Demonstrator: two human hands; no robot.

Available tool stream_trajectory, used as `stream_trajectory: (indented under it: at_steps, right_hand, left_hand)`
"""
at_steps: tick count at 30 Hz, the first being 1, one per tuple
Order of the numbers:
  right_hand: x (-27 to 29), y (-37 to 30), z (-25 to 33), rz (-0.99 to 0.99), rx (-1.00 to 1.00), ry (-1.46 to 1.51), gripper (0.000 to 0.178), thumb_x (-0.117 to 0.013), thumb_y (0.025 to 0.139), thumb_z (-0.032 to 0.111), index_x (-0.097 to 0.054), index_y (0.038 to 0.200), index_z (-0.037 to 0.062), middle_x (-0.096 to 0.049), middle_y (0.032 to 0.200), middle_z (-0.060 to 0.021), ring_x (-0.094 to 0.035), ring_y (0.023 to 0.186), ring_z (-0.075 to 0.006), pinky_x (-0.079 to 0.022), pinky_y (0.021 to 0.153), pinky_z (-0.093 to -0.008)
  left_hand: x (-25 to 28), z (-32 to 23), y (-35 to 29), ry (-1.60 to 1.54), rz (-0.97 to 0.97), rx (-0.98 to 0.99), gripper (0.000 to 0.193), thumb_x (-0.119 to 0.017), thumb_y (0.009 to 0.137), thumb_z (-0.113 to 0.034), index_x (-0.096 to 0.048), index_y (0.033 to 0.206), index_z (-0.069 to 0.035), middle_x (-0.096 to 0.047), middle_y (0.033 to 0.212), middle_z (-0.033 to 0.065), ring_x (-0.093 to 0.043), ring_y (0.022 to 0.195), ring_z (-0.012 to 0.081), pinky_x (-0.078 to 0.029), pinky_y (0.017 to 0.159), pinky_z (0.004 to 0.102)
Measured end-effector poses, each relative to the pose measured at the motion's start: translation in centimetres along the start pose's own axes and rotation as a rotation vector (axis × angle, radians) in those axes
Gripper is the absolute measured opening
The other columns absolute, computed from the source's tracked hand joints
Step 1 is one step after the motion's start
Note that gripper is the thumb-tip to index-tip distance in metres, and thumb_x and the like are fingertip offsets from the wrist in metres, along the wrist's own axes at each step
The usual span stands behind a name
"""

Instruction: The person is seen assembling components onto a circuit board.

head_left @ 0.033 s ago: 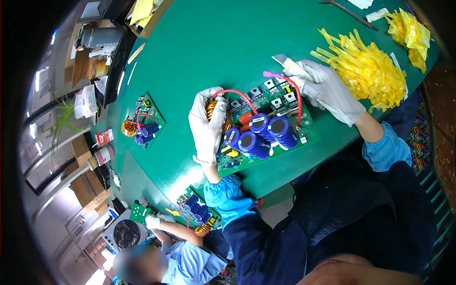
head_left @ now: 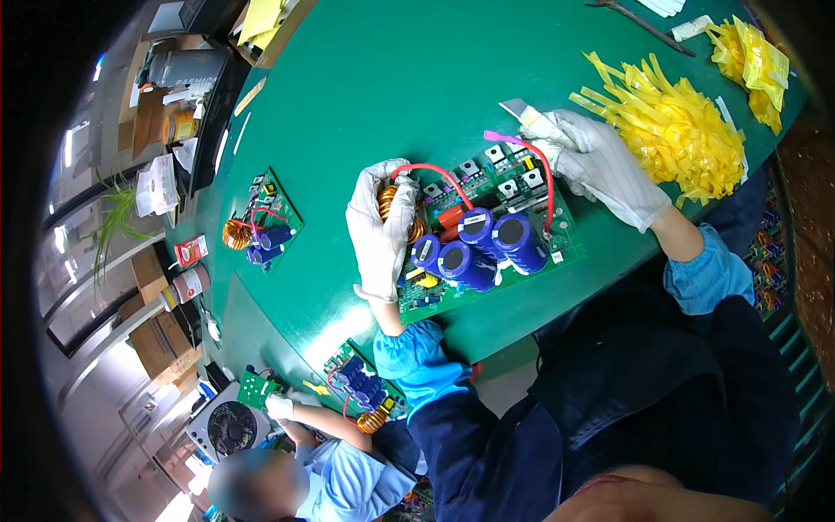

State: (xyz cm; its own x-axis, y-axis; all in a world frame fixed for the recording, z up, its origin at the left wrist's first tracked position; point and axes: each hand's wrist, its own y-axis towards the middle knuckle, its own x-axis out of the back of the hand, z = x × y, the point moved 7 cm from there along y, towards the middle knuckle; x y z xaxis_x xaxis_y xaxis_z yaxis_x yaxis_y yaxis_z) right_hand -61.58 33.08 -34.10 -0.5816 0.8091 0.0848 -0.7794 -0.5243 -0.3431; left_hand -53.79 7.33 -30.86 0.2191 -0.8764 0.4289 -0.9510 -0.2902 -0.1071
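A green circuit board (head_left: 557,261) with several blue cylindrical capacitors (head_left: 520,242) lies at the table's near edge. My left hand (head_left: 377,228), in a white glove, is closed round the copper-wound coil (head_left: 417,230) on the board's left side. A red wire (head_left: 430,167) arches from beside that hand. Another red wire (head_left: 549,187) with a pink tip ends near my right hand. My right hand (head_left: 600,161), also gloved, is closed on a short, flat grey blade (head_left: 513,108) with a slanted end; its whitish grip is mostly hidden by the fingers.
A heap of yellow strips (head_left: 678,139) lies right of my right hand on the green table (head_left: 391,78). More yellow strips (head_left: 752,65) lie beyond. Similar boards rest at left (head_left: 270,213) and lower left (head_left: 365,383). A co-worker's gloved hand (head_left: 279,407) holds another board.
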Motion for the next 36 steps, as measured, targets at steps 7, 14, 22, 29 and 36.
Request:
stream_trajectory:
  at_steps: [7, 14, 22, 29, 36]
  right_hand:
    - [-0.3, 0.1, 0.1, -0.02, -0.033, 0.056, 0.031, -0.06, 0.099, 0.024, -0.058, 0.118, -0.0011, -0.054, 0.077, -0.0027, -0.05, 0.058, -0.0083, -0.045, 0.052, -0.0252]
    - [-0.3, -0.2, -0.9, -0.009, -0.069, 0.195, 0.027, -0.056, 0.102, 0.026, -0.056, 0.114, 0.0015, -0.049, 0.075, -0.0003, -0.046, 0.058, -0.0067, -0.041, 0.052, -0.0238]
    - [-0.1, 0.0, -1.4, 0.013, 0.052, 0.407, 0.028, -0.054, 0.1, 0.012, -0.051, 0.126, 0.0016, -0.055, 0.086, -0.0025, -0.049, 0.065, -0.0059, -0.042, 0.054, -0.0211]
    - [-0.4, 0.2, -2.6, 0.108, -0.003, 0.453, 0.036, -0.041, 0.106, 0.035, -0.052, 0.129, 0.0092, -0.058, 0.093, -0.0008, -0.047, 0.064, -0.0039, -0.039, 0.052, -0.0191]
    - [-0.8, 1.1, -4.2, -0.06, 0.152, 0.3, 0.023, -0.042, 0.107, 0.027, -0.055, 0.116, 0.0105, -0.057, 0.084, 0.0024, -0.043, 0.06, -0.007, -0.038, 0.054, -0.0225]
  left_hand:
    - [0.1, -0.4, -0.2, 0.017, 0.002, -0.003, 0.02, -0.062, 0.092, -0.003, -0.063, 0.111, 0.002, -0.066, 0.097, 0.0063, -0.061, 0.085, 0.0115, -0.051, 0.08, 0.0271]
    - [0.1, 0.7, 0.3, -0.064, 0.03, 0.131, 0.018, -0.062, 0.093, -0.003, -0.064, 0.109, 0.001, -0.066, 0.094, 0.0041, -0.061, 0.081, 0.0092, -0.051, 0.075, 0.0244]
    - [-0.1, -0.1, 1.5, -0.098, 0.094, 0.156, 0.018, -0.058, 0.092, -0.003, -0.065, 0.108, 0.002, -0.066, 0.09, 0.0047, -0.059, 0.073, 0.0086, -0.048, 0.066, 0.0235]
    - [-0.2, -0.5, 2.1, 0.086, 0.084, 0.15, 0.018, -0.059, 0.09, -0.005, -0.065, 0.106, 0.001, -0.066, 0.086, 0.003, -0.056, 0.072, 0.0078, -0.046, 0.065, 0.0235]
    - [-0.2, 1.0, 1.8, -0.037, 0.114, 0.249, 0.018, -0.057, 0.091, -0.004, -0.064, 0.107, 0.0, -0.064, 0.092, 0.0017, -0.056, 0.074, 0.0067, -0.046, 0.066, 0.0223]
